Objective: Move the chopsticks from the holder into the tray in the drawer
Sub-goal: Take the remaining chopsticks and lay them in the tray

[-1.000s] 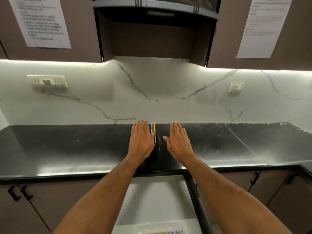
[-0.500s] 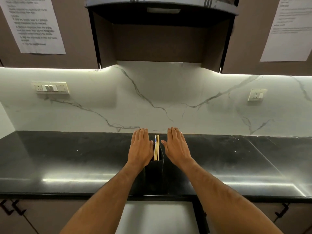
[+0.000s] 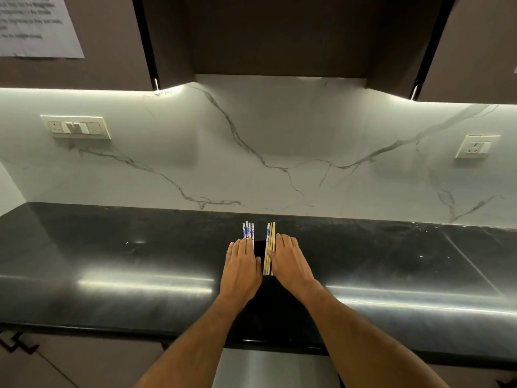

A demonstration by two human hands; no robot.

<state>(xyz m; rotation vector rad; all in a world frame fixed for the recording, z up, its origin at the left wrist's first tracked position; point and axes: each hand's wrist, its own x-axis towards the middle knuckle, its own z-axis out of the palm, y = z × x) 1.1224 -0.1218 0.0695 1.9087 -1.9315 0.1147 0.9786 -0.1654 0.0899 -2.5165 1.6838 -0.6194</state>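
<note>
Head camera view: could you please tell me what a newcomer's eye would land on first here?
Two flat, open hands, the left hand and the right hand, lie side by side at the middle of the black countertop, flanking a dark holder. Out of it stand blue-and-white chopsticks above the left fingers and plain wooden chopsticks beside the right hand. Behind rises a white veined marble backsplash, lit from under the cabinets.

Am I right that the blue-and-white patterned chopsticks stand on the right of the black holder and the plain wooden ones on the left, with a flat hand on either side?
Not quite: the sides are swapped. The head view shows the blue-and-white chopsticks on the left of the black holder and the plain wooden chopsticks on the right. The left hand and right hand do lie flat on either side.
</note>
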